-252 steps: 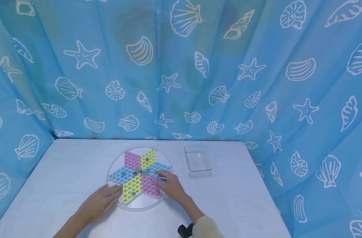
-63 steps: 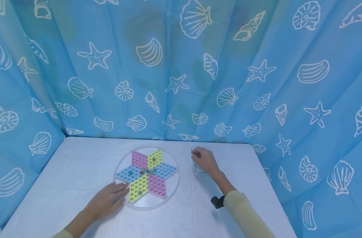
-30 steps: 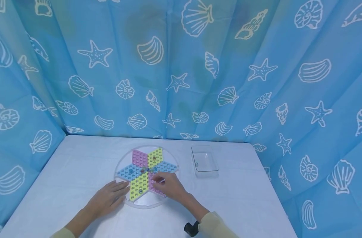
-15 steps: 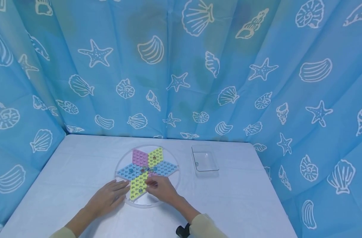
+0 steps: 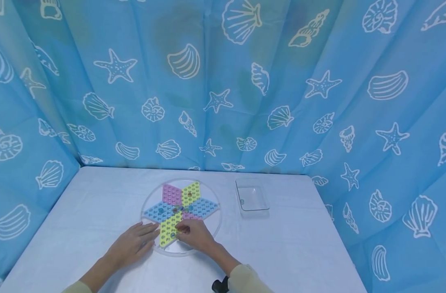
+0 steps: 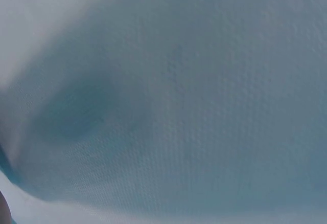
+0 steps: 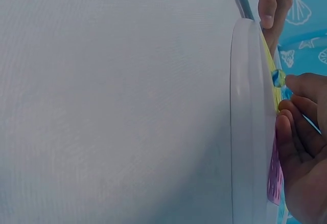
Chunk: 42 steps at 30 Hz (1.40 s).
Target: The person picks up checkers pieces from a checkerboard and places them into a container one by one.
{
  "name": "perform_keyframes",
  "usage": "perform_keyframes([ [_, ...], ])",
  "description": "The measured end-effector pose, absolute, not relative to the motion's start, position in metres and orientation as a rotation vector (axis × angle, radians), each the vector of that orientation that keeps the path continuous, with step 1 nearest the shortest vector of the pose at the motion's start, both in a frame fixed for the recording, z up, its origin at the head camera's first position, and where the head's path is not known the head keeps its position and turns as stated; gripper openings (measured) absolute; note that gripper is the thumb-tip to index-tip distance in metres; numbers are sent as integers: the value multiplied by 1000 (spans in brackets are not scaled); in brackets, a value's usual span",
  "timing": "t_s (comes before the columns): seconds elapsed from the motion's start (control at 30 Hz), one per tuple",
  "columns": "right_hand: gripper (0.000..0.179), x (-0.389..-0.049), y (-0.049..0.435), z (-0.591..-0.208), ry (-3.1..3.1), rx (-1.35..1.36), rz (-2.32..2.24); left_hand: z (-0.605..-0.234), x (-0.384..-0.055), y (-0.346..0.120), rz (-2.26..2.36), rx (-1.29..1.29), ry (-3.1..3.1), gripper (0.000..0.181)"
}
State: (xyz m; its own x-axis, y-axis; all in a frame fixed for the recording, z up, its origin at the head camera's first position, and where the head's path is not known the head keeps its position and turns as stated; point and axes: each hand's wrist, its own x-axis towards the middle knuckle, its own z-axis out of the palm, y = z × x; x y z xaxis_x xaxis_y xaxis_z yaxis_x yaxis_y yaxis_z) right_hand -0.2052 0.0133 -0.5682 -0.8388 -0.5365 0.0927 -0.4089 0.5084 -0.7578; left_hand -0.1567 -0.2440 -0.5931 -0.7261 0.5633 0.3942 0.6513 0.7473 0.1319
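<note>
A round Chinese checkers board (image 5: 217, 228) with a pink, yellow and blue star lies on the table. My left hand (image 5: 132, 243) rests flat at its left edge, fingertips at the rim. My right hand (image 5: 195, 235) is over the near yellow point, thumb and fingers bent and apart. Its thumb tip is right at a glass marble (image 7: 278, 78) near that point's tip, the same marble (image 5: 173, 235) in the head view. Several more marbles sit around the centre, plus one marble (image 5: 190, 194) on the far yellow point and one marble (image 5: 161, 210) on the left blue point.
To the right of the board stands a clear rectangular container (image 5: 253, 210) with one marble (image 5: 242, 201) inside. The white-covered table (image 5: 296, 244) ends at a blue shell-print curtain (image 5: 230, 134). The left wrist view shows only blurred cloth.
The right hand went from the board to the container and back, then slid left to the near yellow point. A marble left the pink point; one marble lies in the container. The left hand stays.
</note>
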Motion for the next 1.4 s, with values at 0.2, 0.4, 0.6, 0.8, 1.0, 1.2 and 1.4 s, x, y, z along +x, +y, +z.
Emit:
perform_keyframes([
  [0.2,25,-206,11,-568,2629,-834,-1170,-593,-156,-244,-367,-944,-2573,33],
  [0.4,27,-206,8,-568,2642,-865,-1115,-593,-153,-245,-385,-916,-2582,33],
  [0.6,23,-205,8,-568,2655,-906,-1092,-594,-152,-245,-390,-908,-2590,32],
  [0.8,20,-206,8,-567,2657,-880,-1090,-595,-152,-246,-397,-906,-2592,33],
  [1.0,20,-205,8,-567,2667,-868,-1082,-595,-153,-245,-378,-910,-2592,32],
  [1.2,20,-205,7,-568,2716,-894,-1010,-592,-153,-243,-378,-910,-2612,32],
  [1.4,18,-205,7,-570,2717,-852,-1009,-593,-154,-242,-366,-889,-2653,32],
])
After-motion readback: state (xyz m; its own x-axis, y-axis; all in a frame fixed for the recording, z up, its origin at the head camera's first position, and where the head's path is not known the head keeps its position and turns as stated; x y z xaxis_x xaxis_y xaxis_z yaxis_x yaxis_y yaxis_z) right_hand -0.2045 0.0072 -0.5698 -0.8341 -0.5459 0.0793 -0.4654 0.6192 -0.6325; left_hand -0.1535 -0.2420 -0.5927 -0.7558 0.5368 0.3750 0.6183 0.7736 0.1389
